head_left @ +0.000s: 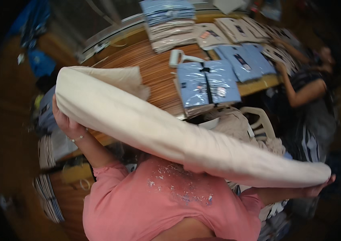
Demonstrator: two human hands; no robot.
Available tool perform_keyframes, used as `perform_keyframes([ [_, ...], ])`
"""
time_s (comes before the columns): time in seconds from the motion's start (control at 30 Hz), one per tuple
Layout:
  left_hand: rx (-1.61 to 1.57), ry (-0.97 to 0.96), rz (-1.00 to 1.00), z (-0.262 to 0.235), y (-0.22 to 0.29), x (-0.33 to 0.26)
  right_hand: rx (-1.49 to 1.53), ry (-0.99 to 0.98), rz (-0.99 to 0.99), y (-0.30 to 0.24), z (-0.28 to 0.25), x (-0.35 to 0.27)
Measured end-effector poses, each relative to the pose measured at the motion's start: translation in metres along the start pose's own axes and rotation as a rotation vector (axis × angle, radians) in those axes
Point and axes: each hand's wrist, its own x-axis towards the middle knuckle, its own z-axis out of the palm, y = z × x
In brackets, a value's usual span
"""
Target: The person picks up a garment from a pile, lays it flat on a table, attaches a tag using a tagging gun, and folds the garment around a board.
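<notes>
Wooden slats covered the long worktable (154, 68), which lay beyond both hands. On it, past the hands, were packed light blue shirts in clear bags (207, 83), with a white tape dispenser (176, 57) just behind them and a stack of folded blue and beige shirts (170, 24) farther away. The left hand (64, 120) gripped one end of a long cream fabric (178, 140), fingers curled around its folded edge. The right hand (319, 186) held the other end from below, the fingers mostly hidden under the cloth, so I cannot tell how tightly they closed. The fabric stretched between the two hands, above the pink shirt (166, 205). A white plastic chair (261, 120) stood behind the fabric. Another person (311, 88) leaned on the table, well beyond the right hand.
</notes>
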Motion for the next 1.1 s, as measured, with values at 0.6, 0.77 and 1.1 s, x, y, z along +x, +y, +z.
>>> perform_keyframes([
  [0.6, 0.525, 0.517, 0.252, -0.264, 0.242, 0.033, -0.131, -0.386, 0.638, 0.349, 0.418, 0.121],
  [0.77, 0.793, 0.663, -0.204, -0.334, 0.217, -0.099, -0.537, -0.510, 0.799, 0.351, 0.395, 0.016],
  [1.1, 1.295, 0.343, -0.790, -0.333, 0.096, -0.140, -0.890, -0.992, 0.799, 0.422, 0.432, -0.123],
])
